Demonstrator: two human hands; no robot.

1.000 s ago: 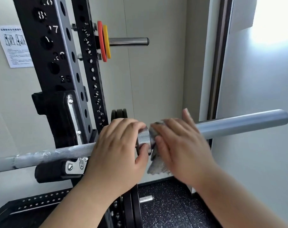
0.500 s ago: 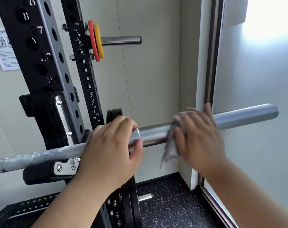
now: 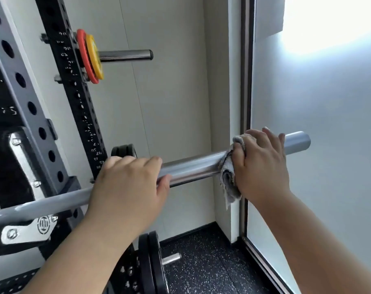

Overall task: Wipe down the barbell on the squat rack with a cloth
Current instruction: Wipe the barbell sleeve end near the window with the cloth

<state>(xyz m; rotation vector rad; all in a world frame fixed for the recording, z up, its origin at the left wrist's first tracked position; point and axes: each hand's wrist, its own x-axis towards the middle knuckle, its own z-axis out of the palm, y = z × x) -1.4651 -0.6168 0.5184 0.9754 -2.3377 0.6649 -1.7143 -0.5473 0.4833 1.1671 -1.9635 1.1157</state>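
Your left hand [image 3: 127, 187] curls round the barbell [image 3: 193, 168], which rests on the squat rack [image 3: 21, 115]. Right hand [image 3: 263, 164] clamps the cloth [image 3: 228, 179] round it — slid outward, now near the tip — this end looks nearly wiped.

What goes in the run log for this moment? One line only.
phase: wiping | left hand: grips barbell | right hand: wraps cloth round barbell near its free end

Bright daylight. The source is the glass panel [image 3: 328, 24] top right, blown out to white with haze bleeding around it. Wall [image 3: 169, 102] evenly lit, shadows soft. Glare streak along the barbell [image 3: 193, 168]. Rack [image 3: 15, 96] posts lean and bow at the left edge from wide-angle distortion. Overall soft, with compression smear. Right hand [image 3: 263, 164] and cloth [image 3: 229, 179] slightly blurred.
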